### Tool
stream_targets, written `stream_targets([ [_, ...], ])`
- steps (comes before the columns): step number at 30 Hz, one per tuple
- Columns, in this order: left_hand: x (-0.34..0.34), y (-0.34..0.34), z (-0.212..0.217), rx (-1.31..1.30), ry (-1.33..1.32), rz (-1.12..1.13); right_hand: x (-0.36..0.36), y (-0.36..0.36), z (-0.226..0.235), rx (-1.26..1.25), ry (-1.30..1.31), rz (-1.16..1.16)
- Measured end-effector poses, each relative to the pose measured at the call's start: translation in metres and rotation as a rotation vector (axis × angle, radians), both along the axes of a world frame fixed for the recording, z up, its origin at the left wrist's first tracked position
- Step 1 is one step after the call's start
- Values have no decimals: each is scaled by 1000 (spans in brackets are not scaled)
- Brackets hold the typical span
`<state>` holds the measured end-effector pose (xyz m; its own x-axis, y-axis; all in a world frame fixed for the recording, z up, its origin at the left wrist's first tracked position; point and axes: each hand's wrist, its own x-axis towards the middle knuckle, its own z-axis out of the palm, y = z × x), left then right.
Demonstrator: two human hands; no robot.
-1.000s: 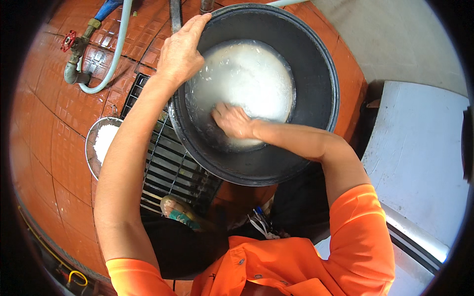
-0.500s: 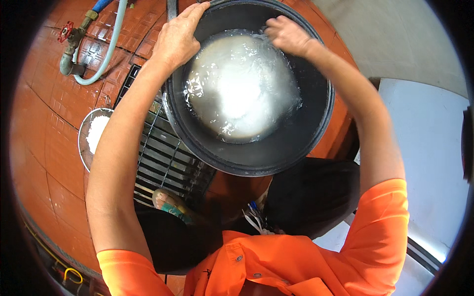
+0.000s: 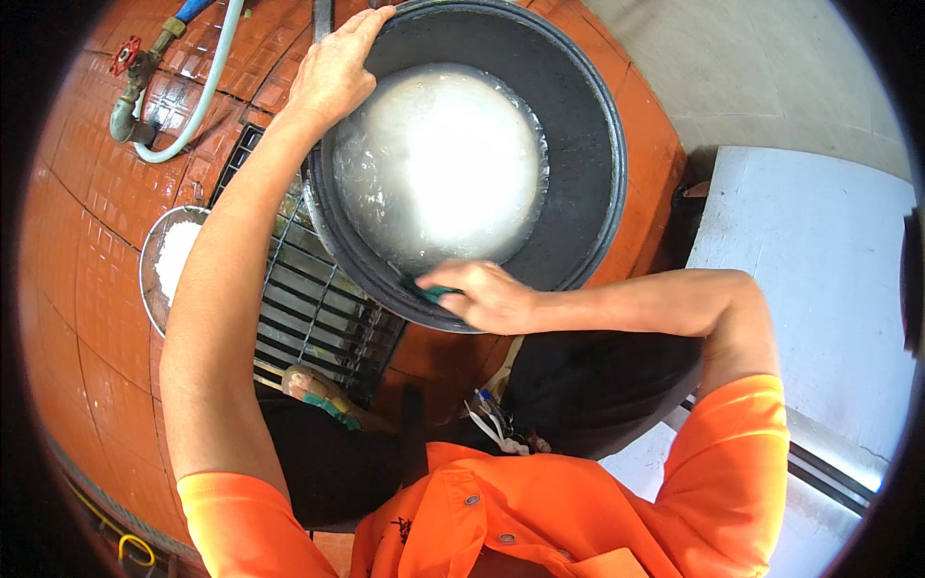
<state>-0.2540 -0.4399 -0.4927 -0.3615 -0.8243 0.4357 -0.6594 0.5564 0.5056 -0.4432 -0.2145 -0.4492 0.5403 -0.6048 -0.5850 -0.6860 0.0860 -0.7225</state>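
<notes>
A large dark round pot (image 3: 590,164) stands in front of me, tilted, with cloudy water (image 3: 443,183) pooled in it. My left hand (image 3: 332,77) is closed over the pot's rim at the upper left. Pressed to the inner wall on the near side is a green scouring pad (image 3: 436,292), partly hidden under the fingers of my right hand (image 3: 487,297). That hand is slightly blurred, its fingers wrapped round the pad.
Left of the pot, a black drain grate (image 3: 306,306) lies in the red tiled floor (image 3: 87,299). Beside it sits a round strainer (image 3: 146,279) with white stuff inside. A red-handled tap (image 3: 125,56) and pale hose (image 3: 222,77) are at upper left; a metal panel (image 3: 800,241) is at right.
My right hand has swept from the far right inner wall round to the near side, where the green pad now shows. The pot sits slightly further left in view. My left hand keeps its rim hold.
</notes>
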Motion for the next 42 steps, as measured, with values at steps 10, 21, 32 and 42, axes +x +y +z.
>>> stream_targets([
  [10,-1,11,33,78,29,-112,-203,-124,42,-975,686,679],
  [21,-4,9,24,61,84,-103,59,-35,-40,136,-24,-447],
  [32,5,11,21,50,7,-81,-33,-31,-17,448,-300,249],
  [42,0,8,25,41,16,-84,-96,-52,-103,-408,580,781],
])
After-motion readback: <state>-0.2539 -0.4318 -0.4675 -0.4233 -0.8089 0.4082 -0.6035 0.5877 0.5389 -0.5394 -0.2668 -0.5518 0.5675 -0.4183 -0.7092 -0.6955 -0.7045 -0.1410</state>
